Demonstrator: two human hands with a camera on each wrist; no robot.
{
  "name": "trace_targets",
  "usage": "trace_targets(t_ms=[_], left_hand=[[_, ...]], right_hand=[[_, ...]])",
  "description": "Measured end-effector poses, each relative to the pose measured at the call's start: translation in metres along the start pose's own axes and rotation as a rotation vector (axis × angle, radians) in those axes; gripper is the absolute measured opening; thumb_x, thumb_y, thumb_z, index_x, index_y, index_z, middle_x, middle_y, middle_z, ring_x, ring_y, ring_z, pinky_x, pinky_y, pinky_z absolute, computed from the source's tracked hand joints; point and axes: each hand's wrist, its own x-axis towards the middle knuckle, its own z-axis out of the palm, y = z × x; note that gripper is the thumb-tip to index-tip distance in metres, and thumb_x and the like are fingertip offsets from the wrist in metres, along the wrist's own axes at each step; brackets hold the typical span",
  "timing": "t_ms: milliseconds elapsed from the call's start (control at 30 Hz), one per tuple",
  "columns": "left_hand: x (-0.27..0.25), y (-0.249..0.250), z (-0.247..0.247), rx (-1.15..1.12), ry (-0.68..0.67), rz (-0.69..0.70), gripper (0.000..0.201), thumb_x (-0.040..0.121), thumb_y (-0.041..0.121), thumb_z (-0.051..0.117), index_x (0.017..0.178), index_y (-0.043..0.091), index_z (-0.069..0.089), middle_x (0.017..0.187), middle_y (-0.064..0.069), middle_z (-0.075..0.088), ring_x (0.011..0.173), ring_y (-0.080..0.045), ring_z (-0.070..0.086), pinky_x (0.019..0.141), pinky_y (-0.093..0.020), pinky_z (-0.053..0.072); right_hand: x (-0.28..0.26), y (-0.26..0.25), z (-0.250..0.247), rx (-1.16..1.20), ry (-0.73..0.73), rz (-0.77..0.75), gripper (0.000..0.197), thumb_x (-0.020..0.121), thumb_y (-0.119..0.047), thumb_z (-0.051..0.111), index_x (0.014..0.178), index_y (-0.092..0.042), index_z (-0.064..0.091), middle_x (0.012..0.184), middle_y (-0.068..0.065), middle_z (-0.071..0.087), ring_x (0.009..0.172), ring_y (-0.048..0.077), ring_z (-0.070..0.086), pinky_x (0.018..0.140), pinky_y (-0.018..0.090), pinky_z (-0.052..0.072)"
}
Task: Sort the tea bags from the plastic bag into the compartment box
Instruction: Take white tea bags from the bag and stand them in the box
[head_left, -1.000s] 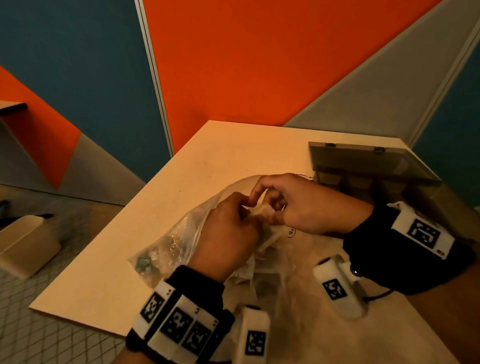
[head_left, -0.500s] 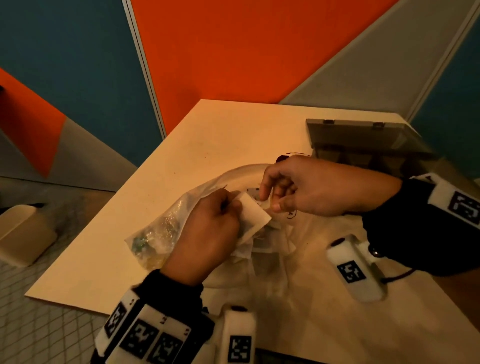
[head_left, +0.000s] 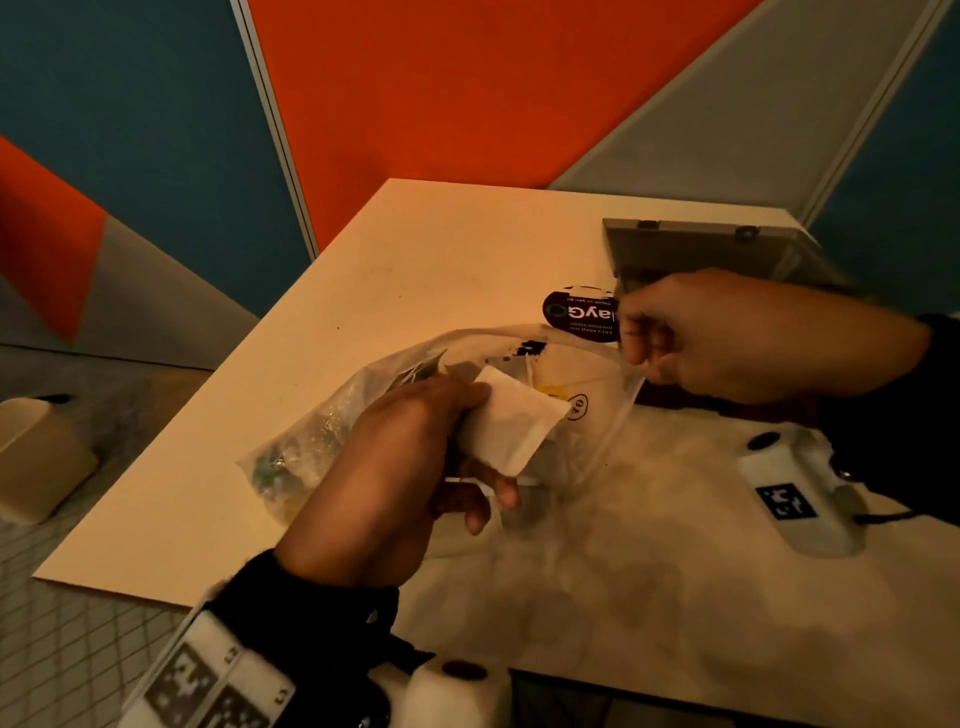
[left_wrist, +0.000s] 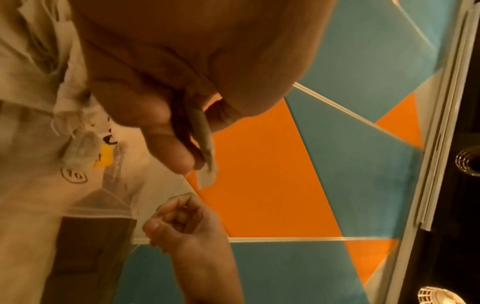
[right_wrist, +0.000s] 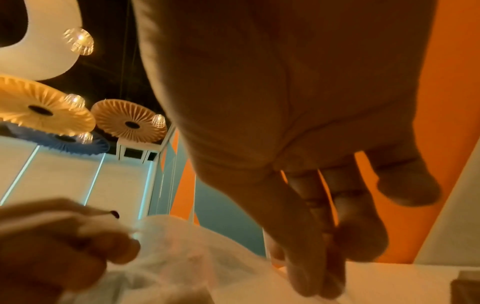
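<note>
Above the crinkled clear plastic bag (head_left: 332, 441), the left hand (head_left: 395, 467) pinches a flat, white, rectangular paper tea bag (head_left: 511, 426). Beside it, the right hand (head_left: 737, 338) pinches the bag's thin rim.

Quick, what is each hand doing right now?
Left hand: closed, holding a white tea bag.
Right hand: closed, fingers pinching the edge of the plastic bag.
</note>
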Motion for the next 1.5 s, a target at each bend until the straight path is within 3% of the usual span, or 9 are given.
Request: trace_targets(t_ms=[200,367,467,533,767,900,1000,1233,1500], left_hand=[[-0.012,-0.001,0.002,-0.070,-0.029,-0.141,0.022,0.098,0.019,0.045,0.111,0.008,0.059,0.073,-0.015,0.071,0.046,-0.026,0.063,0.033,-0.025,0.044],[-0.018,-0.027,0.001,-0.092,-0.043,-0.320,0.027,0.096,0.013,0.046,0.118,0.005,0.059,0.108,-0.028,0.065,0.061,-0.038,0.070,0.041,-0.032,0.051],[-0.021,-0.034,-0.005,-0.124,-0.057,-0.351,0.027,0.095,0.009,0.044,0.114,0.005,0.062,0.101,-0.024,0.068,0.062,-0.039,0.070,0.041,-0.033,0.051],[-0.022,-0.034,-0.009,-0.127,-0.079,-0.352,0.027,0.095,0.006,0.042,0.110,0.006,0.065,0.093,-0.021,0.072,0.064,-0.039,0.070,0.042,-0.033,0.052],[-0.022,-0.037,-0.010,-0.131,-0.088,-0.358,0.031,0.094,-0.005,0.042,0.109,0.005,0.067,0.101,-0.024,0.072,0.075,-0.038,0.073,0.044,-0.035,0.054],[-0.023,-0.038,-0.007,-0.165,-0.067,-0.324,0.033,0.093,-0.007,0.043,0.107,0.006,0.071,0.106,-0.025,0.070,0.068,-0.031,0.072,0.045,-0.035,0.054],[-0.021,-0.038,-0.008,-0.195,-0.050,-0.318,0.028,0.095,-0.001,0.047,0.103,0.006,0.073,0.106,-0.024,0.070,0.072,-0.032,0.072,0.046,-0.036,0.055],[-0.020,-0.036,-0.009,-0.217,0.004,-0.324,0.018,0.095,0.013,0.056,0.102,0.004,0.070,0.102,-0.020,0.069,0.069,-0.033,0.073,0.047,-0.039,0.056],[-0.012,-0.045,-0.010,-0.259,0.037,-0.344,0.026,0.093,0.016,0.060,0.115,0.003,0.065,0.125,-0.025,0.059,0.107,-0.046,0.062,0.057,-0.046,0.058]], right_hand=[[-0.008,-0.012,0.021,-0.303,-0.129,0.007,0.009,0.091,-0.027,0.058,0.095,-0.022,0.065,0.093,-0.001,0.066,0.083,0.016,0.063,0.080,0.039,0.056],[-0.008,-0.037,0.026,-0.061,-0.332,-0.162,0.033,0.100,-0.019,0.042,0.128,-0.027,0.058,0.125,-0.009,0.059,0.104,0.011,0.058,0.082,0.024,0.049],[0.000,-0.051,0.032,0.025,-0.347,-0.211,0.038,0.100,-0.017,0.041,0.137,-0.022,0.047,0.126,0.002,0.059,0.107,0.023,0.061,0.091,0.043,0.050],[0.010,-0.059,0.040,-0.007,-0.302,-0.239,0.041,0.100,-0.023,0.045,0.141,-0.018,0.041,0.126,0.005,0.059,0.109,0.024,0.059,0.091,0.039,0.049],[0.052,-0.086,0.060,0.046,-0.171,-0.197,0.034,0.096,-0.014,0.046,0.123,0.003,0.059,0.117,0.022,0.063,0.108,0.039,0.060,0.085,0.040,0.052],[0.068,-0.090,0.065,-0.010,-0.186,-0.158,0.029,0.089,-0.009,0.045,0.103,0.010,0.062,0.102,0.033,0.060,0.071,0.034,0.048,0.060,0.040,0.038],[0.079,-0.081,0.070,0.024,-0.186,-0.129,0.036,0.087,-0.011,0.049,0.114,0.007,0.063,0.112,0.028,0.063,0.087,0.043,0.062,0.070,0.045,0.054],[0.064,-0.061,0.055,0.298,-0.094,-0.097,0.007,0.086,-0.018,0.070,0.089,-0.015,0.076,0.073,-0.011,0.064,0.068,0.004,0.056,0.056,0.018,0.044],[-0.006,-0.022,0.024,0.517,-0.122,-0.005,0.005,0.087,-0.022,0.069,0.084,-0.021,0.072,0.072,0.001,0.071,0.058,0.003,0.061,0.055,0.023,0.049]])
